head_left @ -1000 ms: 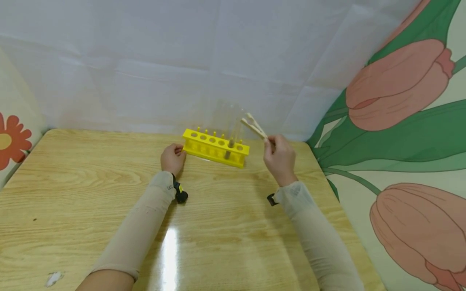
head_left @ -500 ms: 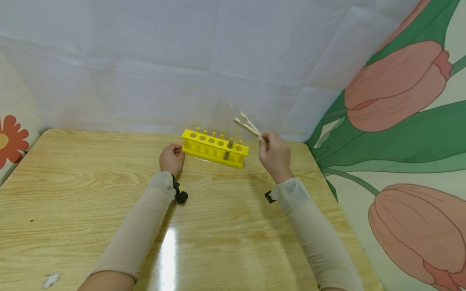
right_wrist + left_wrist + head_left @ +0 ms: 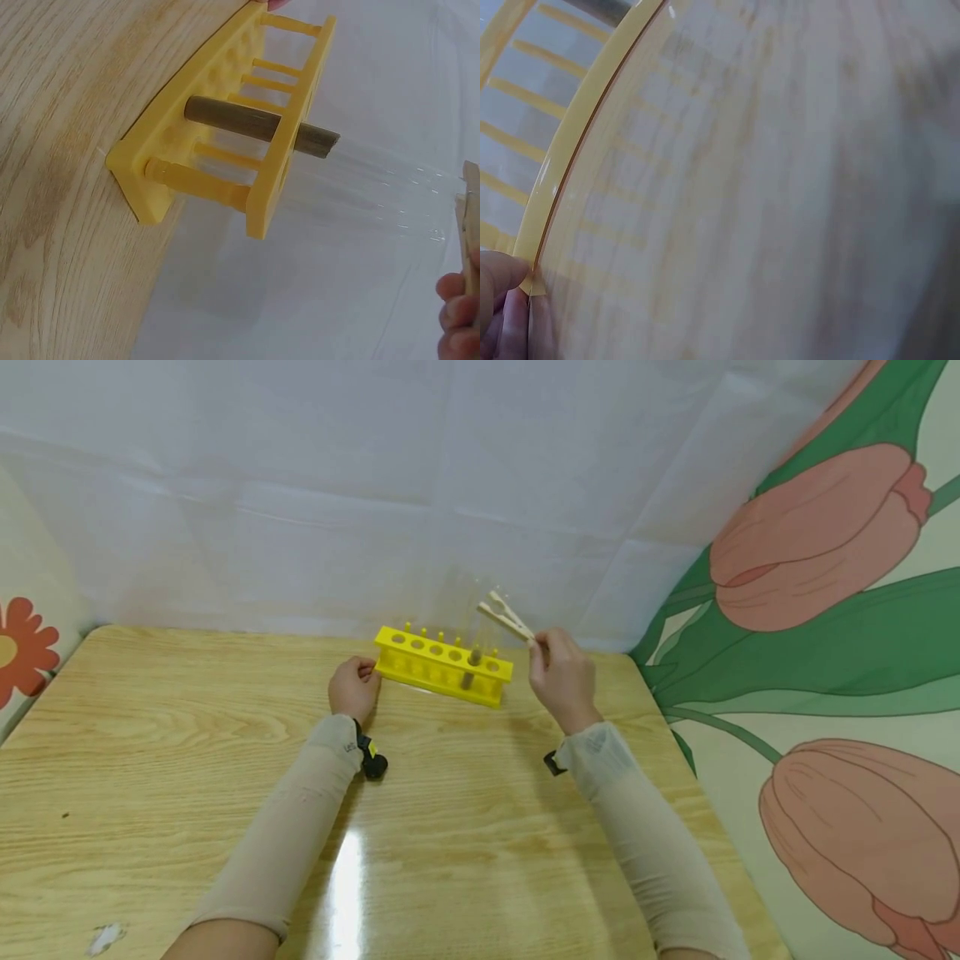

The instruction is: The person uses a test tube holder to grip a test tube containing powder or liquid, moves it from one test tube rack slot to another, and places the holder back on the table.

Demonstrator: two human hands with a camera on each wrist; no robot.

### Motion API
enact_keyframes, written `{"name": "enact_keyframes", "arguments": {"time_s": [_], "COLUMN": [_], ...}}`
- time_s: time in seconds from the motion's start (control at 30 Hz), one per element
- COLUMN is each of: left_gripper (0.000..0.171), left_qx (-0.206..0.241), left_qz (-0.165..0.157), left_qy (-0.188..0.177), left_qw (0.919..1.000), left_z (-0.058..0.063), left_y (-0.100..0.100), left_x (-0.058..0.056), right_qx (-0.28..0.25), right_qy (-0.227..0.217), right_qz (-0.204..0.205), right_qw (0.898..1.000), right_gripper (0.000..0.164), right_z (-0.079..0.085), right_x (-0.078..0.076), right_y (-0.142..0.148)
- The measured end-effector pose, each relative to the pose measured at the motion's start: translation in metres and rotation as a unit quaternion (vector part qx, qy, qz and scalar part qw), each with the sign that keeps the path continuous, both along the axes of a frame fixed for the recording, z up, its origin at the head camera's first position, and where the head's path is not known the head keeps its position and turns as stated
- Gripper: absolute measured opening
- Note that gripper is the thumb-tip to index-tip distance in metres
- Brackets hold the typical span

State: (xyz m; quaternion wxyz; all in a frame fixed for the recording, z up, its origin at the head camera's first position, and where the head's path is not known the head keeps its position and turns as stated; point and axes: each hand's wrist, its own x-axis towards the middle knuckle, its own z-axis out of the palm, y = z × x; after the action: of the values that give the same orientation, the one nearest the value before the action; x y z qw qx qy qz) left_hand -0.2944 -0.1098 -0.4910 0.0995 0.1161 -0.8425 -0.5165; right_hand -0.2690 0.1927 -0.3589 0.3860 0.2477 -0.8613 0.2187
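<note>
A yellow test tube rack (image 3: pixel 405 670) stands at the back of the table, with a row of round holes and a row of pegs. One hole near its right end holds a clear test tube (image 3: pixel 315 140) with dark brownish contents in its lower part. My left hand (image 3: pixel 354 687) pinches the rack's left end at the base, thumb on top in the left wrist view. In my right hand (image 3: pixel 564 677) is a wooden test tube clamp (image 3: pixel 512 623), gripped near its rear. Its spread prongs overlap the tube's upper part in the head view.
The wooden table (image 3: pixel 450 827) meets a white cloth backdrop (image 3: pixel 300 485) just behind the rack. A wall hanging with tulips (image 3: pixel 817 543) borders the right side. A pale chipped spot (image 3: pixel 106 937) marks the front left of the table.
My right hand has moved left with the clamp, bringing its prongs over the upper end of the test tube. My left hand and the rack have stayed put.
</note>
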Motion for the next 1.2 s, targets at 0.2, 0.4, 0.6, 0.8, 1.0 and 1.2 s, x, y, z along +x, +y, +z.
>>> {"name": "enact_keyframes", "arguments": {"time_s": [0.2, 0.4, 0.6, 0.8, 1.0, 1.2], "left_gripper": [0.028, 0.028, 0.027, 0.029, 0.028, 0.027], "left_qx": [-0.006, -0.005, -0.004, -0.01, -0.011, -0.014], "left_qz": [0.001, 0.0, 0.001, -0.001, 0.002, 0.002], "left_qy": [0.004, 0.003, 0.004, 0.008, 0.007, 0.009], "left_qw": [1.0, 1.0, 1.0, 0.9999, 0.9999, 0.9999], "left_z": [-0.001, -0.001, -0.001, 0.003, 0.005, 0.001], "left_y": [0.0, 0.0, 0.0, 0.002, 0.002, 0.001], "left_x": [0.0, 0.0, 0.0, 0.004, 0.005, 0.003], "right_qx": [0.006, 0.0, -0.006, 0.001, 0.015, 0.022], "right_qy": [-0.012, -0.011, -0.016, -0.029, -0.051, -0.081], "right_qz": [-0.003, 0.001, 0.0, -0.001, -0.002, -0.01], "right_qw": [1.0, 1.0, 1.0, 1.0, 0.999, 0.996], "right_gripper": [0.011, 0.01, 0.011, 0.012, 0.012, 0.01], "right_z": [0.0, -0.001, -0.003, -0.004, -0.006, -0.012], "right_x": [-0.001, -0.001, 0.0, -0.001, -0.001, 0.0], "right_y": [-0.001, -0.002, -0.004, -0.003, -0.004, -0.004]}}
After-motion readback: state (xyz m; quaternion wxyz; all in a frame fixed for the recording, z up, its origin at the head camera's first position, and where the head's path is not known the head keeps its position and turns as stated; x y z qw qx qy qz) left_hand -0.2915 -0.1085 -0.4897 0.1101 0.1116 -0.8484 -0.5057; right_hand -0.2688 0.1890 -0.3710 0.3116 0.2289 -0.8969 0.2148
